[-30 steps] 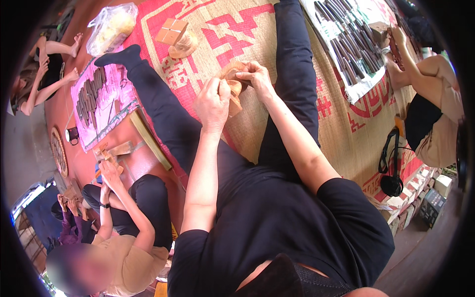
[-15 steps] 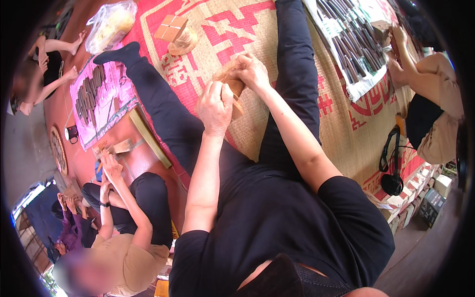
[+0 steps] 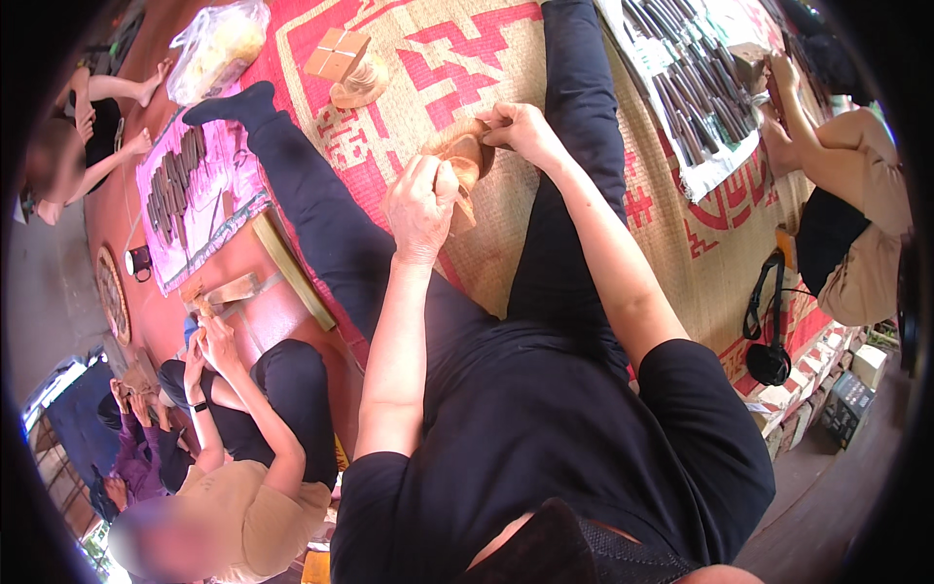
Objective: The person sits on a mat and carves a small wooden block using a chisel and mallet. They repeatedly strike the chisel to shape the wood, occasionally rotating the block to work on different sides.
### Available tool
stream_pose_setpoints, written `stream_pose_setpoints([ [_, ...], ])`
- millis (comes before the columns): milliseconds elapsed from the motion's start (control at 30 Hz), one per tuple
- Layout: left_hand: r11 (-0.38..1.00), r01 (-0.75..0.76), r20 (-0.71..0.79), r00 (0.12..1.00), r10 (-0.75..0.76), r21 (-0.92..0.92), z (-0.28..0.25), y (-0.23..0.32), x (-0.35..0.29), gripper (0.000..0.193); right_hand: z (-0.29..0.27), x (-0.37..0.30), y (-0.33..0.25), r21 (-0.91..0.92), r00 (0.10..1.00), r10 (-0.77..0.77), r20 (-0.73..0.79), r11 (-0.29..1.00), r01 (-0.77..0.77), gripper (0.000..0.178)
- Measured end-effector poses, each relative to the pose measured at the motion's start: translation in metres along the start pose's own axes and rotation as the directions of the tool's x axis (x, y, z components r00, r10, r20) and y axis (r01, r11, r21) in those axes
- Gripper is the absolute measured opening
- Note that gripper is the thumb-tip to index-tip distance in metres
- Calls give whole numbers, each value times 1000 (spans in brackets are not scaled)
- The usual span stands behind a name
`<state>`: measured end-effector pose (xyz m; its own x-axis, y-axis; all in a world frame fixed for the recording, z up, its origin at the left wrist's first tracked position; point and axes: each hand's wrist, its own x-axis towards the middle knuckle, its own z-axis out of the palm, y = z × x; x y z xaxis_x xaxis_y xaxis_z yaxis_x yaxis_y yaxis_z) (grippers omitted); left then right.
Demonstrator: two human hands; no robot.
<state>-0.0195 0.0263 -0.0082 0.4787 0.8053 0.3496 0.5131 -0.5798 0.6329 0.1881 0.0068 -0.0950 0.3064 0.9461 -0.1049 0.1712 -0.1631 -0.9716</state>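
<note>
Head view: a curved brown wooden carving (image 3: 466, 152) sits between the outstretched legs (image 3: 584, 107), above a woven red-and-straw mat (image 3: 671, 282). The left hand (image 3: 420, 209) has its grip clenched on it; the right hand (image 3: 518, 132) meets its rim, though whether pinching I cannot tell. Open matting stretches beyond to a squared block (image 3: 334, 66).

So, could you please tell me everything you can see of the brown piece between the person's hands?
The brown piece looks like wood, with paler and darker patches. Its upper part looks curved, and a narrower, angular part extends below, toward the person. It appears over the patterned mat. The left hand is closed on its left side, hiding some of it; the right hand has its fingers at the upper right edge. Finer detail is too small to tell.
</note>
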Motion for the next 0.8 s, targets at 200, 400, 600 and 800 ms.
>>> stream_pose_setpoints([
  [200,998,38,40,998,-40,40,0,-1,2,18,9,1,-8,-116,999,-31,-37,993,27,22],
  [400,994,105,-23,994,-105,5,-1,-1,3,21,3,-13,-6,337,948,244,-203,927,-166,18],
  [600,883,452,32,892,-452,-126,-15,-5,7,34,20,-32,6,564,910,370,-189,799,-208,17],
  [800,881,458,3,888,-461,-116,-10,-6,-1,41,18,-30,15,568,916,375,-139,788,-237,16],
])
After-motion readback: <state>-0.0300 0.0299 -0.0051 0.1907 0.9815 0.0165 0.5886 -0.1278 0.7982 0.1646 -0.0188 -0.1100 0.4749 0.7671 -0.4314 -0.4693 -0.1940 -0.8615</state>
